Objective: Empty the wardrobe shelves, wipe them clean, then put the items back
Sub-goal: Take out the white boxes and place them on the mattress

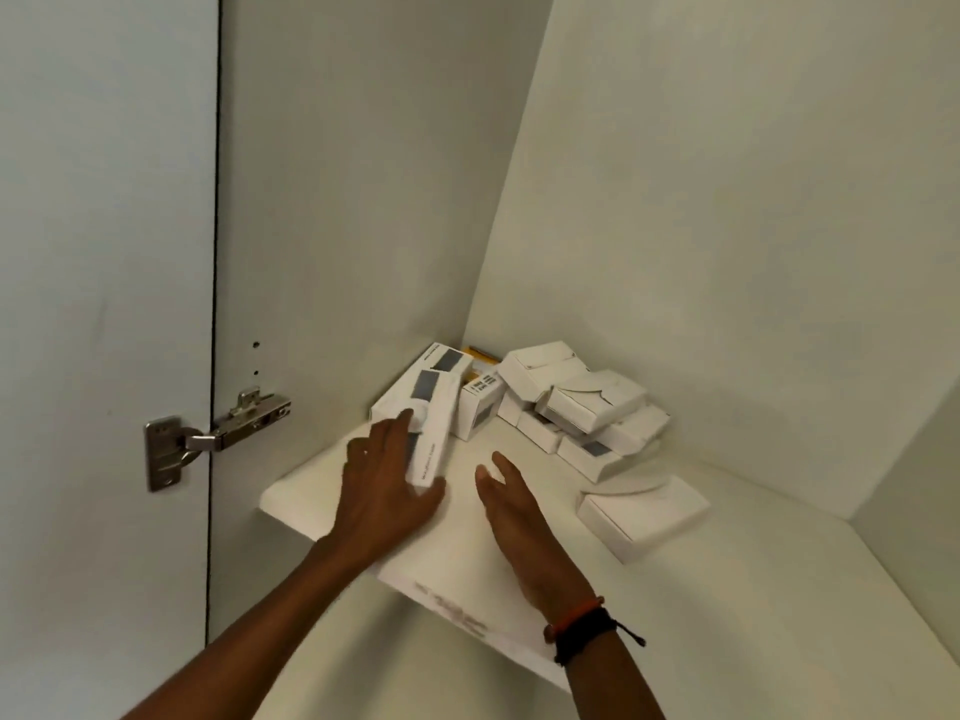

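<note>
- Head view: left hand (387,475) grips narrow box (432,446) between thumb and fingers, likely to lift or seat it.
- Right hand (511,517) flat, holding nothing, over large flat box (457,579), probably steadying.
- Small boxes (587,407) piled at back of shelf (779,589).

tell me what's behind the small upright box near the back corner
A yellow box sits behind the upright box. Only a thin strip of it shows. The rest is covered, so I can't tell its size or label.
</note>
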Demonstrator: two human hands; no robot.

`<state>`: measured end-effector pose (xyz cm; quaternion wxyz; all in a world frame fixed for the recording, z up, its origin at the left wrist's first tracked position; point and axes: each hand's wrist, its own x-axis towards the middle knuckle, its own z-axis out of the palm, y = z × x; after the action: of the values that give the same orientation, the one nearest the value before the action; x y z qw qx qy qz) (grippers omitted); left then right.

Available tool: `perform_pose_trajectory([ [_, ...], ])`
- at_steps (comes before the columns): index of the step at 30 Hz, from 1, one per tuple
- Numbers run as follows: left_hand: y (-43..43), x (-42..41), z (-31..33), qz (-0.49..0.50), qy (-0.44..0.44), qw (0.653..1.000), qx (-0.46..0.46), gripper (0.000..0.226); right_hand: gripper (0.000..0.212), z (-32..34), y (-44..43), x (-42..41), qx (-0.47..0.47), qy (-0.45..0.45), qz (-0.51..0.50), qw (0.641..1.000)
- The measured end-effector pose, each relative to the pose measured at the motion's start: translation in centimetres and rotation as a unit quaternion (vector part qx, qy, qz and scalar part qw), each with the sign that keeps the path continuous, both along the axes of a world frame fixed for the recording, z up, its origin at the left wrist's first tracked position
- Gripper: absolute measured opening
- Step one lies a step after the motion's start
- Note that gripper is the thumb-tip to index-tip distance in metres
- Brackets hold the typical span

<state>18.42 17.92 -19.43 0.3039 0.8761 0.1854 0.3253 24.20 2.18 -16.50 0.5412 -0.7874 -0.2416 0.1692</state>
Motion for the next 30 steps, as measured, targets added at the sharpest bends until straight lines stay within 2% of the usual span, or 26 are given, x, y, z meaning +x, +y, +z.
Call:
perform_pose_trajectory([
  [4, -0.8, 0.0, 0.7, -0.069, -0.030, 0.995, -0.070, 0.111, 0.056, 0.6, 2.9, 2.7, 0.148, 0.161, -0.033, 0.975],
  [6, -0.1, 0.1, 1.4, -0.137, -0.004, 0.982, -0.132, 0.113, 0.057, 0.9, 3.4, 3.3, 0.156, 0.175, -0.044, 0.971],
  [8, 1.4, 0.9, 2.3, -0.163, -0.017, 0.965, -0.206, 0.097, 0.063, 0.9, 3.4, 3.8, 0.146, 0.157, -0.077, 0.974],
  [9, 2.5, 1.7, 2.4, -0.141, -0.046, 0.966, -0.213, 0.084, 0.065, 0.9, 3.4, 3.9, 0.144, 0.155, -0.088, 0.973],
  [11, 5.4, 3.7, 2.5, -0.074, -0.054, 0.983, -0.156, 0.067, 0.065, 0.5, 3.2, 4.4, 0.144, 0.163, -0.095, 0.971],
  [13, 7.8, 5.5, 2.7, -0.061, 0.041, 0.995, -0.065, 0.076, 0.065, 0.3, 3.1, 4.7, 0.144, 0.169, -0.110, 0.969],
  [15, 8.6, 6.7, 2.6, -0.065, 0.137, 0.988, 0.010, 0.090, 0.060, 0.2, 2.6, 4.8, 0.143, 0.164, -0.117, 0.969],
  [18, 8.3, 7.2, 1.7, -0.068, 0.139, 0.983, 0.099, 0.106, 0.043, 0.4, 1.2, 4.1, 0.120, 0.131, -0.104, 0.979],
  [22, 7.6, 5.6, 1.2, -0.069, 0.144, 0.984, 0.080, 0.111, 0.040, 0.3, -2.2, 3.4, 0.099, 0.091, -0.110, 0.985],
  [26, 5.4, 1.9, 1.4, -0.063, 0.137, 0.985, 0.086, 0.101, 0.034, -0.2, -5.8, 2.2, 0.092, 0.053, -0.164, 0.981],
  [30, 2.2, -2.4, 0.5, -0.029, 0.023, 0.998, 0.060, 0.072, 0.036, 0.1, -7.7, 0.5, 0.086, 0.013, -0.169, 0.982],
])
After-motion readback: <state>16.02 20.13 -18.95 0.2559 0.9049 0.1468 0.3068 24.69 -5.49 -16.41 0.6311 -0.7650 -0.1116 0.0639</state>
